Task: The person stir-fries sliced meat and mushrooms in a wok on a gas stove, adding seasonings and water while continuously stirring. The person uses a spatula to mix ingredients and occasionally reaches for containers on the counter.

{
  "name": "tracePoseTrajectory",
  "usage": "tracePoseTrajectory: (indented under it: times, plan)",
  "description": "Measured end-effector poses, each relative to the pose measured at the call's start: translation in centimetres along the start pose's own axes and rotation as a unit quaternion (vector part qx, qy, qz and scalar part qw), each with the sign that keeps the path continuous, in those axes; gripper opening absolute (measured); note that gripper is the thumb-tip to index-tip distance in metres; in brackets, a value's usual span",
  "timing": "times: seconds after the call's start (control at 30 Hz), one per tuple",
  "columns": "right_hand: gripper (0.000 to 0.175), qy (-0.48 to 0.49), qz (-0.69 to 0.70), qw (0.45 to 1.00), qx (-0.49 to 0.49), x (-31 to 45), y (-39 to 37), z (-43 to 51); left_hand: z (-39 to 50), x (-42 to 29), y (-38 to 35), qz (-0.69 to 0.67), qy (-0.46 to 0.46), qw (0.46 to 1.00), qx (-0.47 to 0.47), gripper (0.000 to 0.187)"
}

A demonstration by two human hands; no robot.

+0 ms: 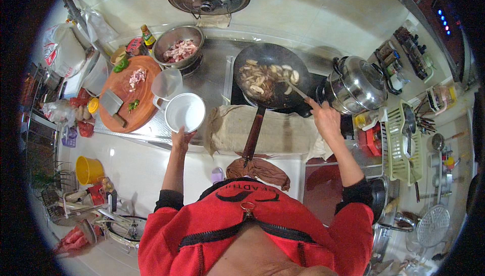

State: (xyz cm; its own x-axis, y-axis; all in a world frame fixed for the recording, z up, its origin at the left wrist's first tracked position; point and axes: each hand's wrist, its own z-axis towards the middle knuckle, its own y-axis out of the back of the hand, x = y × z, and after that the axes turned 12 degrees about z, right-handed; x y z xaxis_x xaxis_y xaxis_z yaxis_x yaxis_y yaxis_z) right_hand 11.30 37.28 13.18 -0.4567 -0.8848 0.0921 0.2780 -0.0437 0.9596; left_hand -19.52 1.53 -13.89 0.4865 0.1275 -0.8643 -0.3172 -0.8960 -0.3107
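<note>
My right hand [326, 119] grips the handle of a metal spatula [297, 89], whose far end is in a black wok [278, 54]. Browned sliced pieces, perhaps mushroom or meat, lie in the wok [261, 77]. The wok's wooden handle [253, 134] points towards me, untouched. My left hand [182, 138] holds a white bowl [185, 112] at its near rim; the inside looks pale, and its contents cannot be made out. Behind it stands a translucent plastic jug [166, 83]. A round wooden cutting board [130, 118] on the left carries a cleaver [110, 102], chopped meat [137, 79] and chopped green pieces [133, 105].
A steel bowl of sliced raw meat [180, 51] and a sauce bottle [148, 38] stand at the back left. Right of the wok is a lidded steel pot [358, 84]. A beige cloth [261, 128] covers the counter's front. A green dish rack [403, 143] stands at the right.
</note>
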Motion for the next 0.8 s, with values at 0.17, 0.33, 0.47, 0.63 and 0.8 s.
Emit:
tracePoseTrajectory:
  times: [0.17, 0.33, 0.47, 0.63, 0.8]
  plan:
    - [0.034, -0.128, 0.245, 0.958, -0.077, -4.5, 0.6, 0.0, -3.2, 0.3, 1.3, -0.004, 0.109, 0.992, -0.061, 0.049]
    - [0.029, -0.203, 0.294, 0.934, -0.031, -7.3, -3.7, 3.3, -10.0, -0.1, -6.2, 0.159, 0.115, 0.979, 0.051, 0.036]
    - [0.027, -0.378, 0.624, 0.675, 0.108, -7.4, -8.7, 5.8, -12.9, -1.7, -16.2, 0.087, 0.210, 0.931, 0.285, 0.035]
    - [0.035, -0.336, 0.663, 0.648, 0.166, -8.2, -8.3, 5.2, -14.9, -2.7, -20.8, 0.089, 0.187, 0.921, 0.331, 0.036]
    - [0.043, -0.095, 0.435, 0.892, 0.079, -7.6, -4.3, 2.3, -14.7, -1.8, -20.9, 0.108, 0.150, 0.937, 0.296, 0.035]
